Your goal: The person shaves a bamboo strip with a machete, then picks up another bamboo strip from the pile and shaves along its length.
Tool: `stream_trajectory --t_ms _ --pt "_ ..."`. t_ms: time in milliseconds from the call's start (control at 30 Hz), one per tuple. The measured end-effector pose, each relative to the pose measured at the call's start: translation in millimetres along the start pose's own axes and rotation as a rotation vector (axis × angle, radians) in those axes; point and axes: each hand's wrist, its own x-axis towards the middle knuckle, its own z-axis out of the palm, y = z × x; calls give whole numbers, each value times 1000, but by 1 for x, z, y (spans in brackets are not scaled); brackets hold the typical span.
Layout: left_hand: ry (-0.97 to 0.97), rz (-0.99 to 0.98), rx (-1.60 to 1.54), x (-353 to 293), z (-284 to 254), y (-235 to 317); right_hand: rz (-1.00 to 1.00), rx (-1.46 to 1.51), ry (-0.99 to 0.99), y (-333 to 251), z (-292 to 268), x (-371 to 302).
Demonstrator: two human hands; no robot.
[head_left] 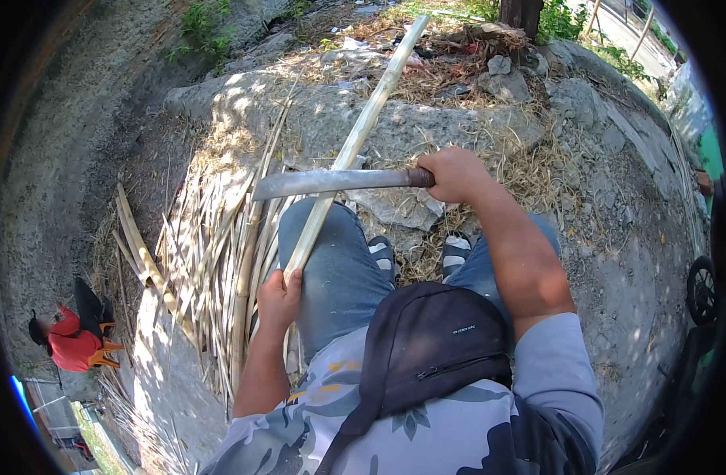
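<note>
My left hand (279,298) is closed round the near end of a long pale bamboo strip (371,115), which slants over my left thigh and away toward the far ground. In my right hand (453,176) is the dark handle of a machete (331,184). Its broad grey blade points left and lies across the strip, a little beyond my knee. Whether the edge bites into the strip I cannot tell.
Split bamboo strips (220,269) lie heaped to my left. A black bag (434,340) rests on my front. Beyond are rocks (505,83), dry shavings and a tree trunk (521,16). A person in red (72,342) sits at far left; a wheel (701,290) stands at right.
</note>
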Motion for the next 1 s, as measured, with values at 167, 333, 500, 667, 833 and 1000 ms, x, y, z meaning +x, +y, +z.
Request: stream_trajectory --t_ms 167,333,500,667,833,1000 --pt "-12 18 48 2 -3 3 181 187 55 25 10 4" --pt "12 42 36 0 -3 3 219 266 35 13 8 1" --pt "33 56 20 1 2 -1 194 324 49 15 16 3" --pt "9 22 42 1 -1 4 182 268 59 23 20 6" --pt "-11 -24 79 1 -2 0 176 242 52 20 15 4" --pt "-11 -16 30 0 -1 2 178 175 113 13 5 -3"
